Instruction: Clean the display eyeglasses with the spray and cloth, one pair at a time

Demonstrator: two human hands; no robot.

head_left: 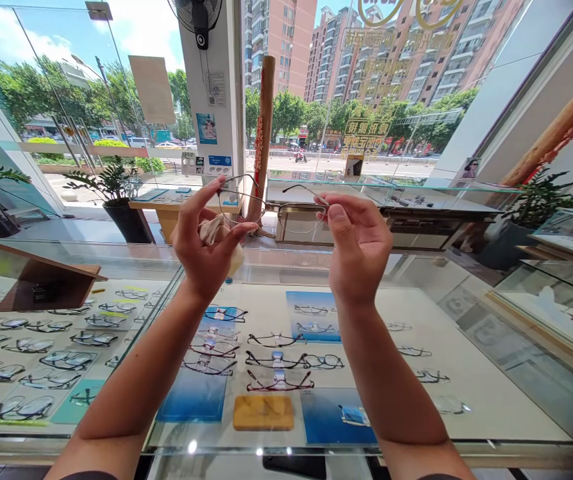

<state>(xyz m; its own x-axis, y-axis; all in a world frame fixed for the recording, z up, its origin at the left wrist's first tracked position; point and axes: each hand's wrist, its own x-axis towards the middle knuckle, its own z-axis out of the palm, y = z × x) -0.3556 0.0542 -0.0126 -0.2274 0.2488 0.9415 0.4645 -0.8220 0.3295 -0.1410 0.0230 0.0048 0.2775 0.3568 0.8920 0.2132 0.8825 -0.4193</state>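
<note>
Two pinching grips on thin wire-rimmed glasses [272, 208]: left hand [205, 243] also bunching soft cream cloth [215, 232], right hand [359, 250] bare, above a glass display tabletop [466, 448].

This is an optician's shop. A glass display counter [316, 448] holds rows of eyeglass frames [276, 360] laid out on printed cards, and a pair of thin metal-rimmed glasses [277, 212] is held up above it. More glass display shelves [391, 193] stand beyond, before shopfront windows [286, 113] with lettering, overlooking a street.
</note>
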